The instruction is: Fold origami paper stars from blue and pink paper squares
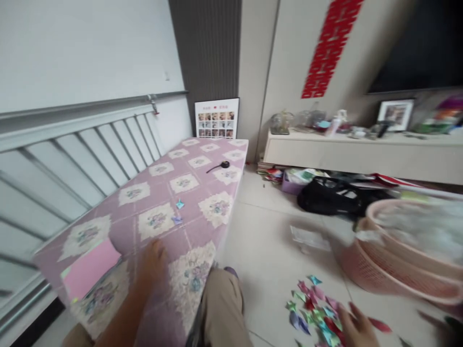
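Note:
My left hand point(154, 260) is over the purple flowered tablecloth point(152, 195), its fingers bent but smeared by motion, so I cannot tell whether anything is in them. To its left lies a pink sheet of paper point(92, 270). Beyond it rest a small blue folded paper piece point(180, 204) and a lilac folded paper piece point(177, 220). Low on the right, my right hand point(356, 325) reaches to a heap of colourful folded paper pieces point(311, 306), its visible fingers apart. I see nothing held in it; its lower part is cut off by the frame.
A black tape measure-like object point(224, 165) lies at the table's far end. White railings point(108, 144) run along the left. Pink baskets point(379, 265) and a black bag point(325, 197) are on the right, before a low white cabinet point(325, 152). A clear plastic packet point(309, 238) lies on the tiles.

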Demonstrator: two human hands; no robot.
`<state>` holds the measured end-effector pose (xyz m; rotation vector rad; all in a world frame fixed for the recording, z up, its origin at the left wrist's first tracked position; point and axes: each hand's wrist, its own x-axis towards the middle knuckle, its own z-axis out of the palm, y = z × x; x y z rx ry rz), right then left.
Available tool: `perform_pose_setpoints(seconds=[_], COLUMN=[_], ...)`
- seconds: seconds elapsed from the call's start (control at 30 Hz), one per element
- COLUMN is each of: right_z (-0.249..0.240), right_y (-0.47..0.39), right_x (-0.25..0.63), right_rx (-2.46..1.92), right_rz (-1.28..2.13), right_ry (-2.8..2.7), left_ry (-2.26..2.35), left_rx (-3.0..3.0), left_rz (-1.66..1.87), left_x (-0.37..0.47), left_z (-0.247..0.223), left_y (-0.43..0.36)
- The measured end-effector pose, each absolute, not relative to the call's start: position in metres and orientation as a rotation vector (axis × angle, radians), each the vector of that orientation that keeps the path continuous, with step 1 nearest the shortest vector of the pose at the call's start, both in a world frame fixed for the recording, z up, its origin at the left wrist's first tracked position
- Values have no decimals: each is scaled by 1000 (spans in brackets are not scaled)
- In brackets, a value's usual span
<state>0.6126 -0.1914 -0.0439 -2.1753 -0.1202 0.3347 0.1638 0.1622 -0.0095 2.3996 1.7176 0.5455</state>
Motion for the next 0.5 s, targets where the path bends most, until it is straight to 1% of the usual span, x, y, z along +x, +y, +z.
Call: perform_pose_setpoints(seconds=[0.07,0.1,0.2,0.33,0.5], right_z=[-41,-36,-11,17,24], right_y=[-135,-105,-17,95,237], right_x=[583,566,512,457,411], right_rx=[-2100,-2048,-1853,-1703,-1633], right_rz=[513,539,519,570,552], right_ry=[-298,-416,-802,-1337,-1665], left_ry=[1774,1787,1823,1865,1905], left_rx=[2381,2379,2371,2352,2311], left_rz=[532,520,512,520,500], left_x=[156,153,150,150,153], left_z=[-13,-16,-23,-25,-18], left_y=[172,174,175,175,178])
